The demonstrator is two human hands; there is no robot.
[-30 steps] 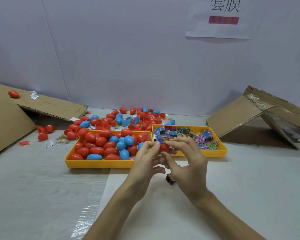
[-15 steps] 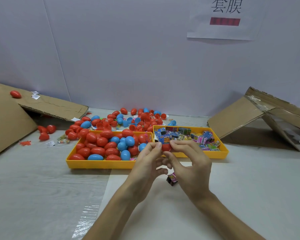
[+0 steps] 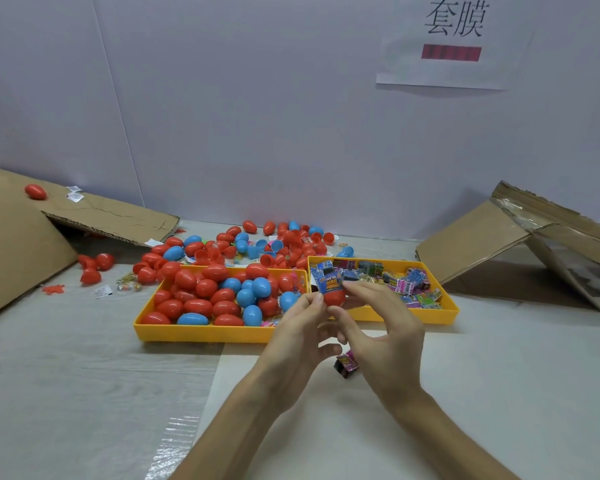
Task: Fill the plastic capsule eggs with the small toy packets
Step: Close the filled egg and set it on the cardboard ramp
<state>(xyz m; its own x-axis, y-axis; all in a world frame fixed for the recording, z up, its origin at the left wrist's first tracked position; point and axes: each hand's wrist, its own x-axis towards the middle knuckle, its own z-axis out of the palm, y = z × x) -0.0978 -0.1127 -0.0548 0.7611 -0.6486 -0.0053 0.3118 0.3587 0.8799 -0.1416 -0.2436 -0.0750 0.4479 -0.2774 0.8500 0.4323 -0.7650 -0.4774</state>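
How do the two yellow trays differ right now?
The left tray holds red and blue capsule eggs; the right tray holds flat printed toy packets. The left tray's front wall is mostly in view; the right tray's near left corner is hidden behind the left hand and right hand, which pinch a red egg. Both are shallow, yellow, rectangular, side by side.
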